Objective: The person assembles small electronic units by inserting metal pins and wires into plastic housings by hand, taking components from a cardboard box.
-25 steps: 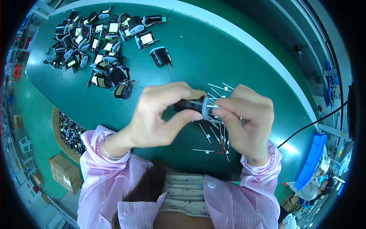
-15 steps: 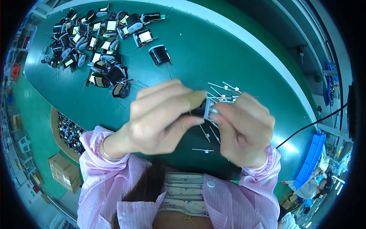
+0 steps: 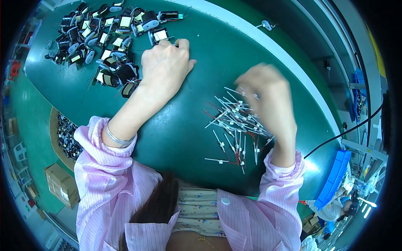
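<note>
A person's left hand point(image 3: 165, 69) rests fingers-down, holding nothing visible, beside the heap of small wound coils point(image 3: 98, 46) at the green worktop's point(image 3: 184, 134) far left corner. The blurred right hand point(image 3: 266, 98), grip unreadable, hovers over sleeved wire leads point(image 3: 236, 125) near the worktop's right edge; seemingly between pieces, the next move calls for one coil and one lead.

a green-topped table point(image 3: 184, 138) with a pale edge, a green floor point(image 3: 31, 125) with cardboard boxes point(image 3: 60, 184) at its left.

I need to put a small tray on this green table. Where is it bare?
Bare: the table between the left hand and the sleeved pins, and the far strip past the right hand. Crowded: the coil parts at far left and the pin pile.
</note>
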Demonstrator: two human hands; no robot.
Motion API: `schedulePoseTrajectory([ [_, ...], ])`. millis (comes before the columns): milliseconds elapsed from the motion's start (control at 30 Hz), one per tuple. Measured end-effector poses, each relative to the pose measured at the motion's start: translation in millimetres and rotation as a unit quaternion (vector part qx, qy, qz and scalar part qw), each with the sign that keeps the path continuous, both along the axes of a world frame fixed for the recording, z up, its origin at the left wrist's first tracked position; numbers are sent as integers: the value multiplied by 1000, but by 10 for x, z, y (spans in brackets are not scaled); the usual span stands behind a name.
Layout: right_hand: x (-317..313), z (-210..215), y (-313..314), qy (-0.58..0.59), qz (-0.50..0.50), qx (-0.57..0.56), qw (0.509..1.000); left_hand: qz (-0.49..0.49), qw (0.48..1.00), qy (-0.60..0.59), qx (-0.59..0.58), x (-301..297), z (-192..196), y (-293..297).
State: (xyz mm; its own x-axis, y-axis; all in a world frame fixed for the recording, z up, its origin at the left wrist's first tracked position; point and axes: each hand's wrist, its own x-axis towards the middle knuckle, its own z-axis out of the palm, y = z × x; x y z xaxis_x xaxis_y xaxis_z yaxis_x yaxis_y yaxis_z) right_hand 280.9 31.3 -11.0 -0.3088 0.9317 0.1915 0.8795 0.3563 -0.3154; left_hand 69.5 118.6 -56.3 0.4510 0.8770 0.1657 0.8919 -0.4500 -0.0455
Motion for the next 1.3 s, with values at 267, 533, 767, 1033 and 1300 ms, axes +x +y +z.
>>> schedulePoseTrajectory([
  [267, -289, -260, -236, -34, 150, -100, 983, -59, 855, -410, -313, -210, 214, -78],
  [533, -316, 188, -122, 580, 2, -203, 789, -42, 444, -701, -557, -232, 323, -246],
  [767, -267, 55, -71, 705, 50, -201, 678, -176, 604, -601, -493, -181, 346, -385],
  [1033, -363, 73, -143, 535, 40, -2, 844, -192, 729, -520, -401, -199, 470, -522],
  [1300, -381, 166, -166, 342, 84, 123, 928, -231, 676, -565, -414, -206, 390, -506],
])
